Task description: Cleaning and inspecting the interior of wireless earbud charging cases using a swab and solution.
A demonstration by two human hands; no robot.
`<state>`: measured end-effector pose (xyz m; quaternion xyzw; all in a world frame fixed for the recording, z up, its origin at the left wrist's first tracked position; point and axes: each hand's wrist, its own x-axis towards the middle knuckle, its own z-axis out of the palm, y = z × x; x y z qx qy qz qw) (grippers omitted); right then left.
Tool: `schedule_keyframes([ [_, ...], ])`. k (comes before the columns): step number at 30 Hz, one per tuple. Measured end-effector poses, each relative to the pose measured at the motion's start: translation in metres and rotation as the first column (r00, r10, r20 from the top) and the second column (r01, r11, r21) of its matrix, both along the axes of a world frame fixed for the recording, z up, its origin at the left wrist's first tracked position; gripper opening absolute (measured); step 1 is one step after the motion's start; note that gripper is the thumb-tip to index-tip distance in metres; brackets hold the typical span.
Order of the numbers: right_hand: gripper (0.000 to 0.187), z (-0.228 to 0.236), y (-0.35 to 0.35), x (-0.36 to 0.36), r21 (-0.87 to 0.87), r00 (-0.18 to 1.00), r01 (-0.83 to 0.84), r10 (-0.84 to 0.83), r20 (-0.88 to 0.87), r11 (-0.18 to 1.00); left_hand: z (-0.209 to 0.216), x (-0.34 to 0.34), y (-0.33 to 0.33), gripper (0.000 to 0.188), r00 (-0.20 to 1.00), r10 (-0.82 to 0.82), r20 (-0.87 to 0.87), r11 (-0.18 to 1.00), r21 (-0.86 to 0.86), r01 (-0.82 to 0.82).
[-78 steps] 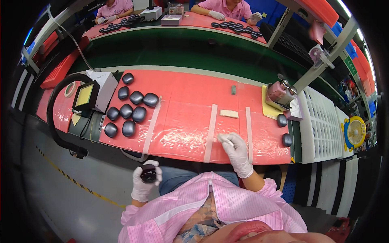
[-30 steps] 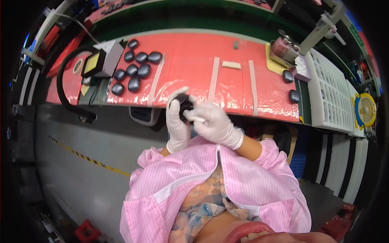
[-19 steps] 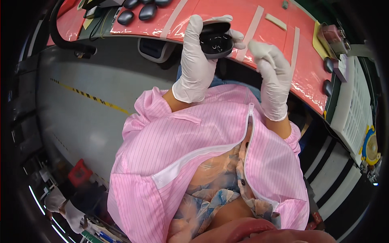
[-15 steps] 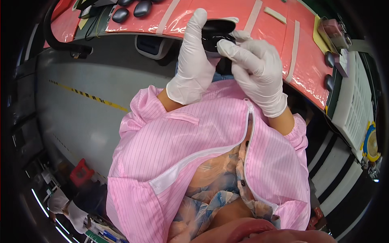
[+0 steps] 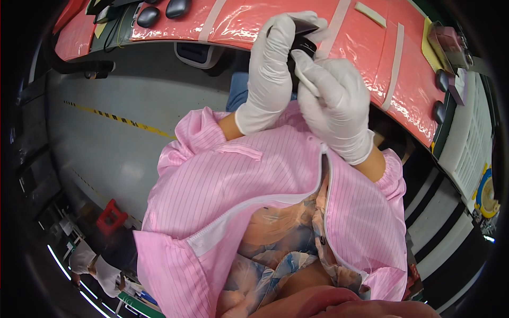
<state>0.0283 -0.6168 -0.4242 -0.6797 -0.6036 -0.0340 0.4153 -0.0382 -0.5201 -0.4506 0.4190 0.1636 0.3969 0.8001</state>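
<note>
Both my hands wear white gloves and meet above the front edge of the table. A small black hinged case (image 5: 304, 45) with a glossy inside is gripped in my left hand (image 5: 269, 77), its lid raised. My right hand (image 5: 339, 103) is closed, and its index fingertip presses at the case's lower half. Between its finger and thumb runs a slim pale piece (image 5: 308, 79), whose kind I cannot make out. The gloves cover much of the case.
A red-pink mat (image 5: 360, 58) with pale strips covers the table. Dark rounded cases (image 5: 177, 8) lie at its far left, more (image 5: 439, 112) along the right edge. A pale bar (image 5: 370, 14) rests farther back. A black bent arm (image 5: 79, 67) juts in at left.
My left hand has turned and tipped the case, so less of its inside shows. My right fingers have shifted, and the slim pale piece now shows between them.
</note>
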Motion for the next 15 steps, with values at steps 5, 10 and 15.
schedule_keyframes([
  [5, 0.024, 0.026, 0.008, 0.010, 0.032, 0.178, -0.288, 0.086, -0.980, 0.957, -0.005, -0.002, 0.007, 0.067, 1.000, -0.018, -0.015, 0.984, -0.179, 0.015],
  [10, 0.029, 0.004, 0.010, 0.041, 0.084, 0.577, 0.155, -0.021, -0.817, 0.984, 0.007, -0.006, 0.009, 0.065, 0.967, -0.250, -0.058, 0.893, -0.399, 0.207],
  [15, 0.030, 0.004, 0.004, 0.013, -0.266, 0.978, 0.041, 0.015, 0.207, 0.963, -0.011, -0.006, 0.014, 0.070, 0.960, -0.007, -0.279, 0.991, 0.128, 0.045],
])
